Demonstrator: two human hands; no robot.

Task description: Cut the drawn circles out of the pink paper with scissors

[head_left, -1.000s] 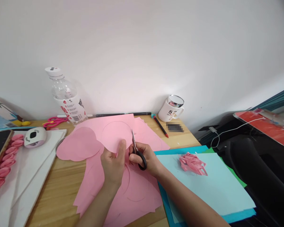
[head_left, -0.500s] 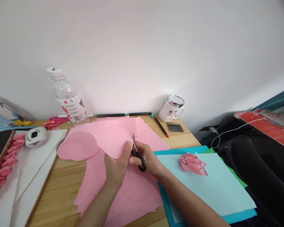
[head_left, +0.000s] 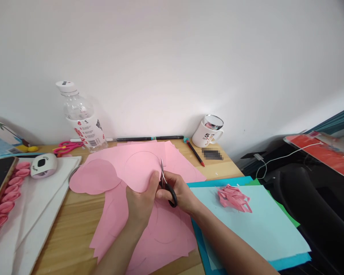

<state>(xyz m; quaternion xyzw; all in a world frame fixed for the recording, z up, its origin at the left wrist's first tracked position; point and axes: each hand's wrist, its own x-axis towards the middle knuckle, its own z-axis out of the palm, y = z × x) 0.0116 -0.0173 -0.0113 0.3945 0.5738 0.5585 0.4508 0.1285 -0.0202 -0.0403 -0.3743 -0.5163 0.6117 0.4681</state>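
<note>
My right hand grips a pair of black-handled scissors, whose blades point away from me along the right side of a pink paper sheet. A circle is drawn on that sheet. My left hand pinches the sheet's near edge, its thumb close beside the blades. Cut pink paper discs overlap to the left. Beneath both hands lie more pink sheets bearing pencilled circles.
A plastic bottle and pink scissors stand and lie at back left. Pens line the wall beside a white mug. On the right, pink scraps rest on pale blue paper. Rolled pink paper roses sit far left.
Almost nothing differs. The scissors and both hands keep nearly the same place, with only a very slight shift of the sheet and the view.
</note>
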